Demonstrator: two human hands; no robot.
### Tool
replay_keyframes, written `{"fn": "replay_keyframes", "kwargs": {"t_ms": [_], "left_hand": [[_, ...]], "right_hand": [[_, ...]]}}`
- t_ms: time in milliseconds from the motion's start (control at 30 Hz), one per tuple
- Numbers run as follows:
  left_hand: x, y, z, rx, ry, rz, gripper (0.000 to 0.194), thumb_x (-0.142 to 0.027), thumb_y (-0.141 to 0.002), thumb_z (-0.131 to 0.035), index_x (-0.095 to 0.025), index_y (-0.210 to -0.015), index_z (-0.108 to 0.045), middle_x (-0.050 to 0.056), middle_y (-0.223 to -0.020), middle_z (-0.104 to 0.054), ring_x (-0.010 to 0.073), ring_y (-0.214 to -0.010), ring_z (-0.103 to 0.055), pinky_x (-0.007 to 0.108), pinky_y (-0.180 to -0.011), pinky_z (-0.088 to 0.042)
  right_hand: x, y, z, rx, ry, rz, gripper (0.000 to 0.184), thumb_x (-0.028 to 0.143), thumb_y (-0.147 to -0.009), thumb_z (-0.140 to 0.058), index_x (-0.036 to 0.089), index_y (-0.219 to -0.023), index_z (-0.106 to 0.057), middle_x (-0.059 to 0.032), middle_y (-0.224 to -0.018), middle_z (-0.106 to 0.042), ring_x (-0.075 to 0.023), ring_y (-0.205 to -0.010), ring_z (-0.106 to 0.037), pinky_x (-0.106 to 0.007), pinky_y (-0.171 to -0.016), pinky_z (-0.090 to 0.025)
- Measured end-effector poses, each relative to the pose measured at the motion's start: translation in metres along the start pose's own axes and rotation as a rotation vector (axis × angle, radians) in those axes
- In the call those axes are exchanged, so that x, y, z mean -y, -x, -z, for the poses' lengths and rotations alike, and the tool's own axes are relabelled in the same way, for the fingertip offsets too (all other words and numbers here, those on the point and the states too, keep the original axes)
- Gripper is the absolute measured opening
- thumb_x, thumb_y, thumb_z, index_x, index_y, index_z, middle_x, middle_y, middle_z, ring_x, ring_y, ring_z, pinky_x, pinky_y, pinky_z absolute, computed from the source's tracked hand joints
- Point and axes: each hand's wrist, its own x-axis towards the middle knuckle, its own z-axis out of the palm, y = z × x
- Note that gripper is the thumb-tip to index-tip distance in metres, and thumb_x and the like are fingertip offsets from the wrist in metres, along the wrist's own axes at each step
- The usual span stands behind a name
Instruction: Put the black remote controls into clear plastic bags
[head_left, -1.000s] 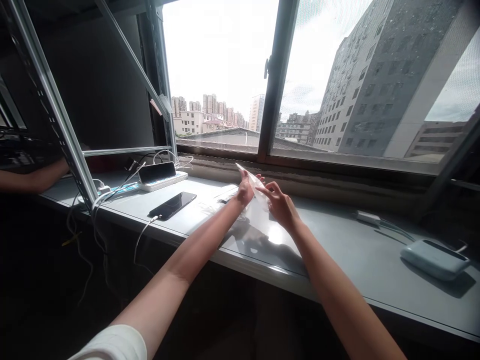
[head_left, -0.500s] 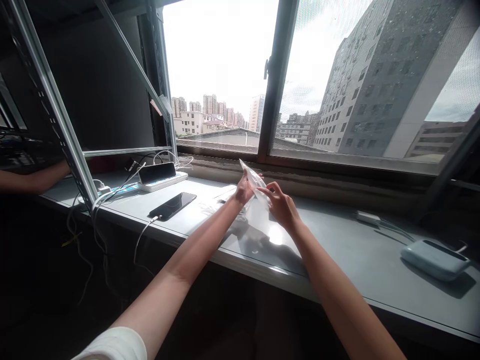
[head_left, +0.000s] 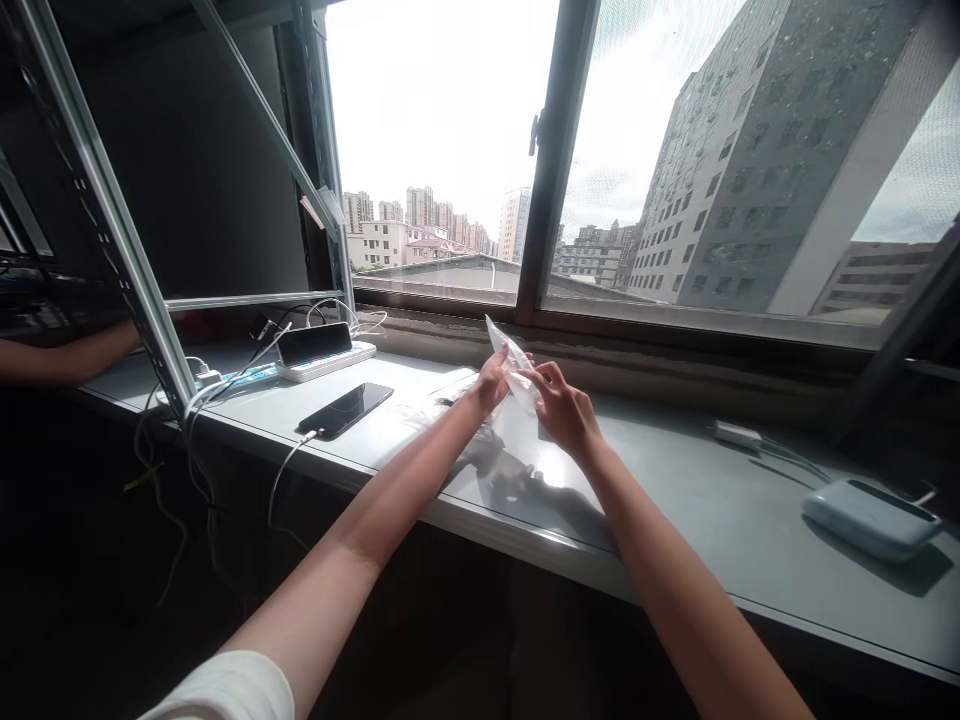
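Observation:
Both my hands are stretched out over the grey window-side counter (head_left: pixel 675 490). My left hand (head_left: pixel 491 381) and my right hand (head_left: pixel 564 411) together pinch a small clear plastic bag (head_left: pixel 513 364), which is held tilted just above the counter. Its upper corner sticks up past my left fingers. What is inside the bag I cannot make out. More clear plastic lies on the counter (head_left: pixel 450 405) just left of my left hand.
A black phone (head_left: pixel 345 409) on a white cable lies to the left, with a white charging dock (head_left: pixel 322 352) and cables behind it. A pale blue power bank (head_left: pixel 870 518) sits at the right. Another person's arm (head_left: pixel 67 355) rests at far left behind a metal rack post (head_left: pixel 105 215).
The bag has been turned more upright and shifted slightly right between my fingers. My arms have barely moved.

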Motion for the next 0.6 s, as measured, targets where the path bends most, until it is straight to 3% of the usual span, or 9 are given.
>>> {"fn": "replay_keyframes", "kwargs": {"t_ms": [200, 367, 500, 600], "left_hand": [[-0.008, 0.001, 0.005, -0.126, 0.019, -0.004, 0.055, -0.048, -0.101, -0.039, -0.003, -0.126, -0.061, 0.018, -0.095, -0.073, 0.0322, -0.097, -0.07, 0.045, -0.094, -0.051], [-0.014, -0.004, 0.011, -0.201, 0.085, -0.01, 0.06, -0.057, -0.098, -0.039, -0.006, -0.122, -0.062, 0.016, -0.09, -0.073, 0.0298, -0.091, -0.071, 0.041, -0.09, -0.053], [-0.017, -0.007, 0.02, -0.238, 0.075, -0.043, 0.064, -0.063, -0.096, -0.038, -0.008, -0.113, -0.066, 0.015, -0.085, -0.072, 0.03, -0.092, -0.07, 0.039, -0.089, -0.053], [-0.017, -0.008, 0.027, -0.263, 0.078, -0.111, 0.065, -0.064, -0.096, -0.032, -0.011, -0.108, -0.068, 0.015, -0.082, -0.071, 0.031, -0.099, -0.068, 0.04, -0.091, -0.051]], "right_hand": [[0.003, 0.0, 0.003, 0.068, -0.044, 0.003, 0.055, 0.009, -0.087, -0.045, 0.027, -0.139, -0.05, -0.0088, -0.128, -0.056, -0.0176, -0.072, -0.064, -0.027, -0.052, -0.044], [0.004, -0.001, 0.007, 0.104, -0.124, -0.019, 0.047, 0.024, -0.095, -0.043, 0.026, -0.143, -0.045, -0.0081, -0.13, -0.054, -0.0178, -0.074, -0.063, -0.029, -0.055, -0.043], [0.002, -0.001, 0.001, 0.163, -0.133, -0.076, 0.048, 0.031, -0.098, -0.04, 0.024, -0.146, -0.041, -0.0092, -0.13, -0.057, -0.0227, -0.096, -0.062, -0.037, -0.085, -0.045], [-0.002, 0.0, -0.006, 0.325, -0.052, -0.225, 0.047, 0.028, -0.099, -0.035, 0.022, -0.145, -0.044, -0.0123, -0.133, -0.057, -0.0277, -0.12, -0.052, -0.048, -0.105, -0.031]]}}
